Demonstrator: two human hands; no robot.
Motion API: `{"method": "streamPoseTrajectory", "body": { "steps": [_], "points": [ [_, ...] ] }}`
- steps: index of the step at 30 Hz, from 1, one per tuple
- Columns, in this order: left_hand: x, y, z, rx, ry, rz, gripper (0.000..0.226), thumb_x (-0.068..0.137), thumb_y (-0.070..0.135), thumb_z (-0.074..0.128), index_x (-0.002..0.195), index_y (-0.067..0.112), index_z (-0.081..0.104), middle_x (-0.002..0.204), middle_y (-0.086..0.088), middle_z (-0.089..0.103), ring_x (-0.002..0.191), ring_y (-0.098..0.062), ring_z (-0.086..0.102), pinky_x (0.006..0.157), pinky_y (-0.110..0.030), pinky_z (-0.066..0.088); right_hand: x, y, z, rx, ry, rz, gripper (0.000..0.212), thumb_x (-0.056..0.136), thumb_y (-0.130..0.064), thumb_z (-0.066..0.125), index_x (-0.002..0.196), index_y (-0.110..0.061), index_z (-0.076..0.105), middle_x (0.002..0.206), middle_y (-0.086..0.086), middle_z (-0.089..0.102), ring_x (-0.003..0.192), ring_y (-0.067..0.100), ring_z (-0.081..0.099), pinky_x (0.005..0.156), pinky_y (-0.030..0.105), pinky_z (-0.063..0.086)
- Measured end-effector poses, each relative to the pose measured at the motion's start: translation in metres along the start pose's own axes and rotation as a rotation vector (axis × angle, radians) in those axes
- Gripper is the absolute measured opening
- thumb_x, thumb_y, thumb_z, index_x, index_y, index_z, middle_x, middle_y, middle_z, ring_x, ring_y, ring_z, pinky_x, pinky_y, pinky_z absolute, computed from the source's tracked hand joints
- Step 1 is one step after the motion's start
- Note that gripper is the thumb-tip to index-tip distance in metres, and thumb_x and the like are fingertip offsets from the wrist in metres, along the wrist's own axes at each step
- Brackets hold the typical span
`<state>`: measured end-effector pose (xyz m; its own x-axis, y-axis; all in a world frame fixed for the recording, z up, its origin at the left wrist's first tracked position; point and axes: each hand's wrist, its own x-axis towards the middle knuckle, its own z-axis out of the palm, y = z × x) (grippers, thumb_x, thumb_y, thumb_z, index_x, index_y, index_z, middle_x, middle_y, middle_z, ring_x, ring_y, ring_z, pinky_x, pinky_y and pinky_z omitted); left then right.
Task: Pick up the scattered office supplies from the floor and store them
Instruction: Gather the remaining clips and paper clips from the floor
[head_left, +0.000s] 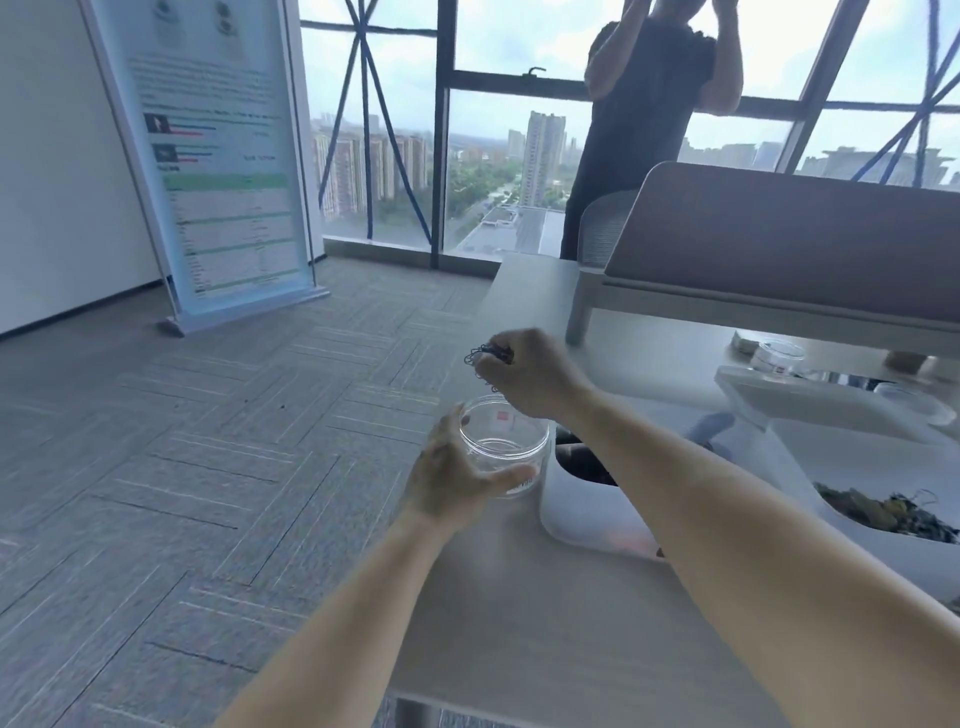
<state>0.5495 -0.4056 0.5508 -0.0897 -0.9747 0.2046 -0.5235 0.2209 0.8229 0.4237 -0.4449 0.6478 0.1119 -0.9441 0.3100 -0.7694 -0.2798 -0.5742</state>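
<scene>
Storing step, not pickup. Pinching a small tangle of dark wire clips (480, 357) in the right hand (530, 374), fingers (498, 371) curled tight round the bunch, just above and slightly behind the mouth of a clear jar (506, 441). Steadying that jar w/ the left hand (452, 478): fingers (458, 418) spread round its near side, thumb across the front, at the near-left corner of the desk (545, 623); can't tell whether set on the top or lifted just off it. Next, prob.: bring the right hand squarely over the opening, loosen the pinch, drop the clips in w/o snagging a loop on the rim; keep the jar level meanwhile. Containers: jar w/ no lid on, nothing made out inside, small red label on the far wall. Just right of it, a white tub (582, 514) w/ dark items inside, too blurred to name. Further right, a second white tub (883, 551) holding a mixed dark-and-yellowish heap, poss. more clips or bands, not sure. At the back, another small clear jar (776, 356), lid and contents unclear.
</scene>
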Motion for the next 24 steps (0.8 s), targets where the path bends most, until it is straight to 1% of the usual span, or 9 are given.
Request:
{"method": "streamPoseTrajectory", "body": {
  "steps": [3, 7, 10, 13, 15, 17, 20, 22, 24],
  "points": [
    [0.001, -0.001, -0.001, 0.004, -0.013, 0.002, 0.114, 0.062, 0.059, 0.083, 0.152, 0.025, 0.023, 0.147, 0.014, 0.042, 0.126, -0.012, 0.048, 0.102, -0.030, 0.041, 0.006, 0.002, 0.015, 0.220, 0.019, 0.095, 0.029, 0.089, -0.019, 0.058, 0.072, 0.005, 0.060, 0.050, 0.001, 0.047, 0.041, 0.013, 0.039, 0.039, 0.019, 0.030],
    [0.002, -0.002, -0.001, 0.001, -0.014, 0.010, 0.114, 0.062, 0.059, 0.084, 0.152, 0.024, 0.024, 0.146, 0.013, 0.043, 0.125, -0.013, 0.049, 0.102, -0.030, 0.041, 0.013, 0.000, 0.020, 0.437, 0.019, 0.178, 0.021, 0.089, -0.016, 0.055, 0.071, -0.007, 0.058, 0.058, 0.008, 0.045, 0.054, 0.019, 0.043, 0.043, 0.024, 0.029],
    [0.002, -0.003, -0.002, -0.002, -0.023, 0.009, 0.114, 0.062, 0.058, 0.083, 0.152, 0.024, 0.024, 0.147, 0.013, 0.042, 0.124, -0.013, 0.050, 0.102, -0.031, 0.042, 0.016, 0.002, 0.024, 0.488, -0.006, 0.233, 0.017, 0.087, -0.017, 0.054, 0.072, -0.009, 0.057, 0.066, 0.013, 0.043, 0.056, 0.022, 0.039, 0.046, 0.025, 0.025],
    [0.001, -0.003, -0.003, -0.003, -0.029, 0.014, 0.113, 0.063, 0.058, 0.083, 0.152, 0.024, 0.023, 0.148, 0.012, 0.042, 0.125, -0.013, 0.049, 0.101, -0.030, 0.042, 0.015, 0.003, 0.025, 0.507, -0.049, 0.264, 0.013, 0.086, -0.013, 0.052, 0.077, -0.008, 0.060, 0.068, 0.015, 0.043, 0.046, 0.018, 0.038, 0.045, 0.023, 0.025],
    [0.000, -0.002, -0.003, -0.003, -0.029, 0.014, 0.113, 0.063, 0.057, 0.083, 0.152, 0.024, 0.023, 0.148, 0.012, 0.041, 0.126, -0.013, 0.049, 0.101, -0.029, 0.041, 0.014, 0.003, 0.023, 0.470, -0.073, 0.250, 0.015, 0.086, -0.011, 0.052, 0.074, -0.006, 0.059, 0.060, 0.012, 0.044, 0.041, 0.017, 0.038, 0.042, 0.022, 0.028],
    [0.000, -0.002, -0.004, -0.005, -0.031, 0.009, 0.112, 0.062, 0.057, 0.083, 0.152, 0.025, 0.024, 0.148, 0.012, 0.041, 0.127, -0.013, 0.048, 0.100, -0.029, 0.041, 0.013, 0.002, 0.023, 0.380, -0.101, 0.220, 0.018, 0.085, -0.012, 0.052, 0.069, -0.007, 0.057, 0.053, 0.009, 0.044, 0.044, 0.018, 0.039, 0.044, 0.025, 0.032],
    [0.000, -0.001, -0.004, 0.001, -0.035, 0.011, 0.111, 0.063, 0.058, 0.083, 0.151, 0.025, 0.024, 0.148, 0.012, 0.041, 0.128, -0.013, 0.047, 0.102, -0.031, 0.042, 0.012, 0.003, 0.022, 0.233, -0.129, 0.182, 0.020, 0.085, -0.016, 0.053, 0.067, -0.010, 0.057, 0.052, 0.005, 0.047, 0.045, 0.017, 0.043, 0.048, 0.025, 0.036],
    [0.000, -0.001, -0.004, -0.002, -0.038, 0.011, 0.111, 0.062, 0.058, 0.082, 0.151, 0.026, 0.025, 0.147, 0.013, 0.041, 0.129, -0.012, 0.046, 0.104, -0.033, 0.042, 0.013, 0.004, 0.020, 0.146, -0.142, 0.158, 0.021, 0.086, -0.019, 0.053, 0.068, -0.011, 0.058, 0.054, 0.003, 0.049, 0.046, 0.016, 0.045, 0.046, 0.021, 0.035],
    [0.000, -0.001, -0.004, -0.009, -0.038, 0.010, 0.110, 0.062, 0.059, 0.082, 0.151, 0.027, 0.026, 0.147, 0.012, 0.042, 0.132, -0.011, 0.044, 0.104, -0.032, 0.041, 0.014, 0.005, 0.018, 0.056, -0.155, 0.130, 0.024, 0.086, -0.021, 0.053, 0.063, -0.014, 0.055, 0.050, -0.004, 0.047, 0.044, 0.012, 0.042, 0.044, 0.020, 0.031]
  ]
}}
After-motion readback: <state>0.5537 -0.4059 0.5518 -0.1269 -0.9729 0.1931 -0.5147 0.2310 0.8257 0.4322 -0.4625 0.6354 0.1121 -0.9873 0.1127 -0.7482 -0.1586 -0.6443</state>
